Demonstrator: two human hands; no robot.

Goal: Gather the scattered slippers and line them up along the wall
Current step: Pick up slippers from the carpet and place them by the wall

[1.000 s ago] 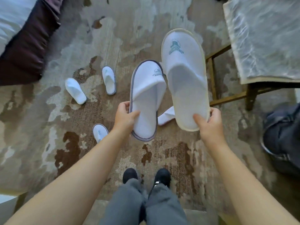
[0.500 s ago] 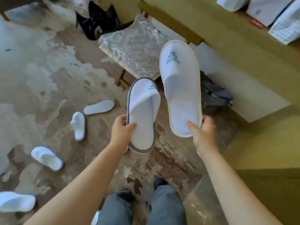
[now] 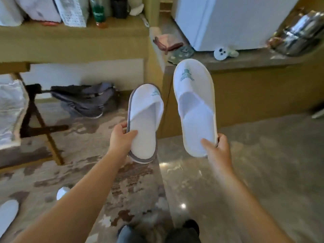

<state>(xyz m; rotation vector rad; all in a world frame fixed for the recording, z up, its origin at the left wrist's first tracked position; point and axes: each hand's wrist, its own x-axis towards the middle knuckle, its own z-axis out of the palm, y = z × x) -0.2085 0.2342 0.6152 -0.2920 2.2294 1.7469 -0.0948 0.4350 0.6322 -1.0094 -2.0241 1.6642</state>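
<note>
White terry fills both my grips: my left hand [image 3: 122, 137] pinches the heel of the grey-trimmed slipper [image 3: 144, 120], thumb on the insole and fingers beneath, and my right hand [image 3: 216, 148] pinches the heel of the cream-trimmed slipper [image 3: 194, 106] the same way. Both hang in the air, toes pointing away, ahead of my feet at the seam where the patterned carpet [image 3: 122, 181] meets the polished floor [image 3: 254, 163]. To do this well, I'd carry them to the base of the wood panel [image 3: 254, 95] ahead and set them flat, side by side, heels even, toes toward it. Half a second ago the view looked leftward over the carpet and its strays; now it faces the panel, with only two stray slippers [image 3: 7, 213] showing at the lower left.
</note>
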